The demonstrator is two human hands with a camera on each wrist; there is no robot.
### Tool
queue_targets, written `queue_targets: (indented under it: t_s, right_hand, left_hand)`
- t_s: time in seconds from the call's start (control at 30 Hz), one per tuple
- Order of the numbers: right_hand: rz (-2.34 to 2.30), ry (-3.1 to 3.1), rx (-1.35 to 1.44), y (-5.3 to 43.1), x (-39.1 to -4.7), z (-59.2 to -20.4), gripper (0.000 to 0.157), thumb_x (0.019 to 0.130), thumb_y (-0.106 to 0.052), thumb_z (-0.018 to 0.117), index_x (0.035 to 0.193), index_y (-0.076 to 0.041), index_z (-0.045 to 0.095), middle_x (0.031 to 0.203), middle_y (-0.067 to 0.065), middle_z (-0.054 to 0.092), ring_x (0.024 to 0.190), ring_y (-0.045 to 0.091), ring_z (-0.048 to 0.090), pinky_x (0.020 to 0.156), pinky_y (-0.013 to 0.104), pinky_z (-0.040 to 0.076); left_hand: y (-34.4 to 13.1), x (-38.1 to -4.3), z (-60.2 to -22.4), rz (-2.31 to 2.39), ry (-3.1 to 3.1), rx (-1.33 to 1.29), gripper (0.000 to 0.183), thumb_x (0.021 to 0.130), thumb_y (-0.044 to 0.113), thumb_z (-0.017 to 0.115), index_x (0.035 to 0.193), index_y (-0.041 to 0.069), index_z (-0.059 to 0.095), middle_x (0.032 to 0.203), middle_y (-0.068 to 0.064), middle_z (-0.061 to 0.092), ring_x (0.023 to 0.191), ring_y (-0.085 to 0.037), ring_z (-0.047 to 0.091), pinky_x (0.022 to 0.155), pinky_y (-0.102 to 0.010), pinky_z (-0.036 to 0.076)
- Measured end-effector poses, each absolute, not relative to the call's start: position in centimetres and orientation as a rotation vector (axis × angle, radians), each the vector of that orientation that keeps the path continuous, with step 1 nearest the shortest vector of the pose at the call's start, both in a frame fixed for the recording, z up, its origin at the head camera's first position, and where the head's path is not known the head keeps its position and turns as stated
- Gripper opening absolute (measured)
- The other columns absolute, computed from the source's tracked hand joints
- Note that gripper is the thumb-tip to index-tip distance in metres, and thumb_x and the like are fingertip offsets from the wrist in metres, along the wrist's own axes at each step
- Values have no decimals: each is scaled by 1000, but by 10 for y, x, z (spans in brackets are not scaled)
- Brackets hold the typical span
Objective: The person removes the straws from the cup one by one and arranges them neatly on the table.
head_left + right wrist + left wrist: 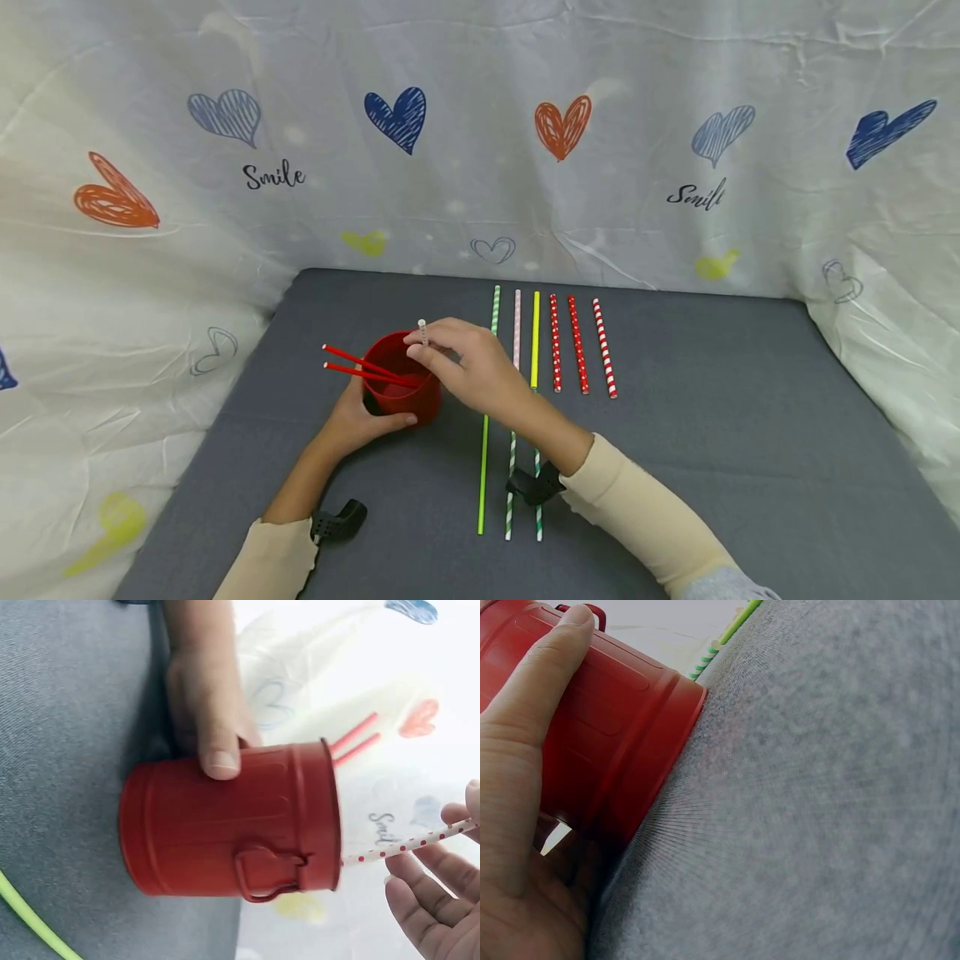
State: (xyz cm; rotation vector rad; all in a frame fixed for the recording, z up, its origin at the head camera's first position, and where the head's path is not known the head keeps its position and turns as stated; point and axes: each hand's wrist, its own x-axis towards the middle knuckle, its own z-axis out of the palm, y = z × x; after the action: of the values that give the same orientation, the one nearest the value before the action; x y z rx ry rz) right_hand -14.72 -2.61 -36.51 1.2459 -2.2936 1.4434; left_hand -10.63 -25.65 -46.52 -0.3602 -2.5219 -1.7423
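Observation:
A small red metal bucket (422,408) with a wire side handle stands on the dark grey cloth. My left hand (358,419) holds it from the left, thumb along the wall near the rim, as the left wrist view also shows. Over the rim, my right hand (480,367) pinches a white paper straw with red dots (405,846) between thumb and fingers. That straw's lower end is hidden inside the bucket in the right wrist view. Two red straws (351,368) lean out over the left side of the rim.
Right of the bucket lie a pink straw (517,312), a yellow straw (536,333), several red-and-white straws (577,350) and green-patterned ones. A lime straw (482,475) lies nearer. A white curtain (465,150) with hearts hangs behind the table.

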Motion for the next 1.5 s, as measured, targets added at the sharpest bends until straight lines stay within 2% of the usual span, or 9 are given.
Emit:
queue_targets:
  t_s: [0.13, 0.37, 0.53, 0.7, 0.87, 1.07, 1.3, 1.37, 1.5]
  right_hand:
    - [1541, -2292, 1198, -18, -148, -358, 17, 99, -21, 66, 112, -14, 75, 109, -6, 70, 89, 4, 62, 76, 25, 54]
    - [1719, -2268, 1143, -6, -146, -349, 23, 100, -26, 65, 118, -15, 73, 111, -4, 72, 93, 11, 66, 79, 33, 56]
    - [1788, -2195, 1162, -1, -143, -346, 21, 100, -21, 65, 117, -12, 73, 116, -3, 71, 97, 13, 67, 82, 35, 56]
    - [1799, -2145, 1168, 3, -141, -344, 20, 99, -15, 66, 117, -10, 73, 115, -2, 71, 94, 17, 68, 79, 35, 56]
    - [1812, -2088, 1155, 9, -143, -343, 17, 98, -7, 65, 113, -5, 73, 103, 3, 73, 89, 22, 69, 79, 35, 57]
    - [1811, -2131, 1097, 18, -144, -345, 16, 99, -9, 64, 113, -4, 72, 95, 3, 72, 86, 16, 69, 75, 38, 58]
    - [1804, -2173, 1062, 26, -144, -350, 12, 97, -10, 67, 107, -3, 72, 85, 3, 71, 71, 19, 67, 67, 35, 58]
    - [1783, -2179, 1054, 28, -144, -352, 15, 95, -10, 71, 109, -4, 71, 80, 1, 70, 65, 19, 65, 59, 32, 55]
    - [1754, -2167, 1069, 32, -144, -356, 36, 91, -8, 76, 125, -4, 66, 70, -3, 66, 54, 17, 59, 48, 28, 44]
  left_hand:
    - [-256, -106, -465, -1747, -2507, -371, 90, 76, 6, 86, 149, 5, 32, 140, -14, 49, 125, -26, 46, 100, -52, 44]
    - [-256, -106, -466, -1752, -2480, -378, 89, 75, 5, 86, 149, 7, 35, 140, -11, 50, 123, -19, 47, 97, -35, 48]
    - [-255, -106, -465, -1736, -2492, -363, 90, 75, 5, 87, 148, 6, 35, 140, -11, 50, 123, -20, 47, 99, -43, 46]
    - [-254, -106, -464, -1741, -2502, -348, 92, 74, 4, 87, 148, 5, 34, 140, -14, 49, 124, -24, 46, 100, -53, 43]
    - [-254, -105, -463, -1742, -2492, -360, 92, 74, 4, 87, 149, 4, 34, 141, -17, 48, 124, -25, 45, 100, -53, 43]
    - [-254, -105, -463, -1737, -2492, -363, 91, 74, 5, 87, 149, 6, 35, 141, -12, 50, 123, -19, 46, 100, -50, 43]
    - [-254, -105, -464, -1765, -2472, -375, 93, 74, 3, 87, 150, 3, 33, 144, -21, 45, 126, -20, 45, 104, -57, 38]
    - [-254, -105, -463, -1774, -2471, -371, 93, 74, 4, 87, 150, 3, 33, 144, -22, 45, 126, -20, 44, 104, -57, 37]
    - [-254, -105, -463, -1765, -2480, -368, 92, 74, 5, 87, 149, 3, 34, 143, -20, 46, 125, -19, 45, 103, -57, 38]
